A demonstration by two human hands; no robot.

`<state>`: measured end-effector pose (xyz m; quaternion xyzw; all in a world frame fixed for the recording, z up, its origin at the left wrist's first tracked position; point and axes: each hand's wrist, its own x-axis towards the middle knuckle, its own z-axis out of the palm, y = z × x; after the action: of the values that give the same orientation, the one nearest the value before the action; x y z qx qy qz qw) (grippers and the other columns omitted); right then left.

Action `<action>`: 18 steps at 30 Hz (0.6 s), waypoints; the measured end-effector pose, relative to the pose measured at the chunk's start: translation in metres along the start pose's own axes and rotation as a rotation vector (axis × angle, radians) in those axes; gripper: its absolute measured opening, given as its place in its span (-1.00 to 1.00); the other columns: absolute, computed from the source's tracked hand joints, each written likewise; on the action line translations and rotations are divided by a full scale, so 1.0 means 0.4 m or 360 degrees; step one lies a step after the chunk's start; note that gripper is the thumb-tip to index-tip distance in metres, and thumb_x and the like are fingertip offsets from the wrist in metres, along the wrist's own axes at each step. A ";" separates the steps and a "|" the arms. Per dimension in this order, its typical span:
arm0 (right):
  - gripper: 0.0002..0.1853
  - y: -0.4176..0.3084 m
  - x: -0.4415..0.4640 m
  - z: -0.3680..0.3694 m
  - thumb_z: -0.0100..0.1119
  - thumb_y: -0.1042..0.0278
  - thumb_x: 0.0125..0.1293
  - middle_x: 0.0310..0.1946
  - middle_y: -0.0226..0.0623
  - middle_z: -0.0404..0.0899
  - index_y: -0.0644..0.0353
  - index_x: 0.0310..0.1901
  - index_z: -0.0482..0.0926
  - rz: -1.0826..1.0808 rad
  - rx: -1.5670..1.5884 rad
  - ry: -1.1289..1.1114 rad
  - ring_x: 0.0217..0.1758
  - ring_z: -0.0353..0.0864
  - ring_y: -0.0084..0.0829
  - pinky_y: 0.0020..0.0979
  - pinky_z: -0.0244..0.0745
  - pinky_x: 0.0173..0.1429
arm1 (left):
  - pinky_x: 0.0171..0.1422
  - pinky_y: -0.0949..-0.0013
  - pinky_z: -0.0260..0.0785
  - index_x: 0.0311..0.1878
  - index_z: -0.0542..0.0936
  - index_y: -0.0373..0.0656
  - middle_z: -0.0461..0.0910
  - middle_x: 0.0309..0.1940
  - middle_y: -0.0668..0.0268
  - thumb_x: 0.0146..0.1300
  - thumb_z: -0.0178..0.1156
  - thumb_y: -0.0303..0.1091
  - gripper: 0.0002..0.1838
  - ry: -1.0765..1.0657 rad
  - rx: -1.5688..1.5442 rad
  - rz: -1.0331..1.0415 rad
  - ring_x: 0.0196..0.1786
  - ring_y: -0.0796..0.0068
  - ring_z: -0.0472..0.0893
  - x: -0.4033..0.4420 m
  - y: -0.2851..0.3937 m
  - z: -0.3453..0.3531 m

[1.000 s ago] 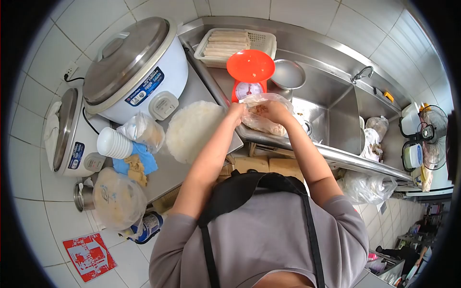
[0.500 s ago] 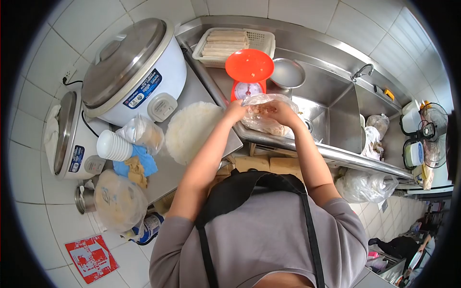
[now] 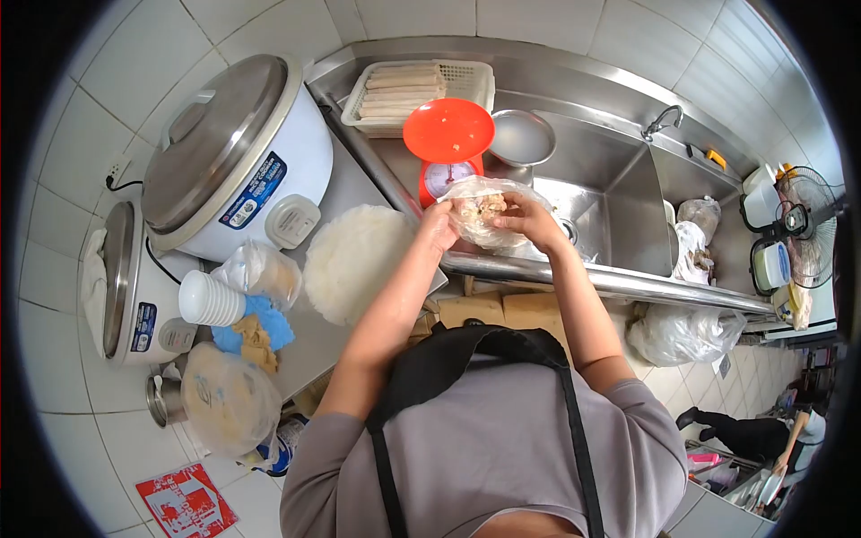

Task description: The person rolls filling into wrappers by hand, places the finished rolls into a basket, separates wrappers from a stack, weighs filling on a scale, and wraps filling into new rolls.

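Observation:
A clear plastic bag (image 3: 489,235) of pale brownish, meat-like filling (image 3: 487,208) rests at the sink's front rim. My left hand (image 3: 438,226) grips the bag's left edge. At its mouth, my right hand (image 3: 531,221) has its fingers curled against a clump of the filling. Just behind the bag stands a red kitchen scale (image 3: 439,177); a few small crumbs lie on its orange-red pan (image 3: 448,131). Left of my left forearm, a stack of round, white, thin wrappers (image 3: 354,269) lies on the steel table.
A white basket (image 3: 471,85) holds several pale rolls (image 3: 404,88). Beside the scale is a metal bowl (image 3: 523,137). Two large cookers (image 3: 269,143) stand left, near white cups (image 3: 211,298) and a blue cloth (image 3: 269,323). Another person (image 3: 762,439) is far off at right.
My right hand has come up out of the bag, with the filling now showing at its fingers. My left hand still holds the bag's edge. The view has shifted slightly.

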<state>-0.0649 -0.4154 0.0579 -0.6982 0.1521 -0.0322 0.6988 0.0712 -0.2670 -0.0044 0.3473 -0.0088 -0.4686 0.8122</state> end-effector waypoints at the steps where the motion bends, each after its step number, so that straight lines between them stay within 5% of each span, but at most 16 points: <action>1: -0.28 0.003 0.006 -0.003 0.45 0.43 -0.10 -0.11 -0.22 0.54 0.40 0.14 0.35 0.0025 0.0073 0.0003 -0.07 0.50 -0.41 -0.42 0.39 0.04 | 0.09 0.17 0.45 0.06 0.41 -0.33 0.52 -0.05 0.10 0.28 -0.02 -0.40 -0.68 -0.0022 -0.0064 0.0003 -0.02 0.27 0.56 0.001 -0.004 -0.001; 11: -0.27 0.060 0.077 0.016 0.51 0.53 -0.27 -0.16 -0.38 0.54 0.26 0.07 0.43 -0.0064 -0.0229 -0.0207 -0.11 0.49 -0.51 -0.46 0.40 0.00 | -0.06 0.25 0.47 -0.01 0.45 -0.34 0.53 -0.14 0.18 0.31 -0.06 -0.39 -0.73 0.0081 0.0307 0.0151 -0.13 0.35 0.57 0.007 -0.014 0.027; 18: -0.35 0.040 0.084 0.056 0.50 0.48 -0.37 -0.24 -0.28 0.56 0.30 -0.09 0.47 -0.0129 -0.0880 -0.0101 -0.16 0.51 -0.42 -0.42 0.41 -0.04 | -0.01 0.25 0.48 0.00 0.46 -0.30 0.55 -0.12 0.20 0.32 -0.03 -0.37 -0.73 0.0055 0.0530 0.0183 -0.10 0.34 0.58 -0.012 -0.009 0.030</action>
<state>-0.0299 -0.4019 0.0360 -0.8686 0.1051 0.0046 0.4843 0.0619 -0.2711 0.0041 0.4840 -0.0921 -0.4072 0.7690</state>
